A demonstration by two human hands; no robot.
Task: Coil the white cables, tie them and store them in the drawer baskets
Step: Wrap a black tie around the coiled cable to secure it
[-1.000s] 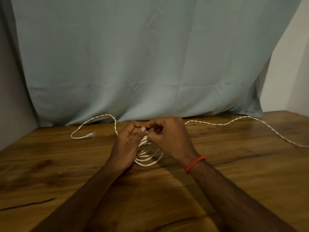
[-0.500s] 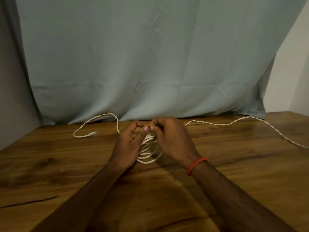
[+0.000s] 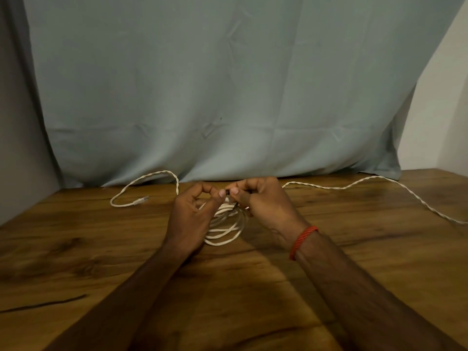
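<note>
**Both hands pinch the white coil at centre frame**

The coil of white cable (image 3: 225, 230) sits at the centre of the frame, its loops hanging down between the two wrists over the wooden table (image 3: 76, 249). The left hand (image 3: 192, 219) and the right hand (image 3: 266, 209) meet at its top, each pinching the strands between thumb and curled fingers. A twisted tail (image 3: 152, 174) loops off to the left and ends in a connector (image 3: 142, 200). A second tail (image 3: 354, 184) snakes to the right edge. A red thread bracelet (image 3: 304, 240) circles the right wrist. A pale blue-grey cloth (image 3: 228, 84) hangs behind.
</note>
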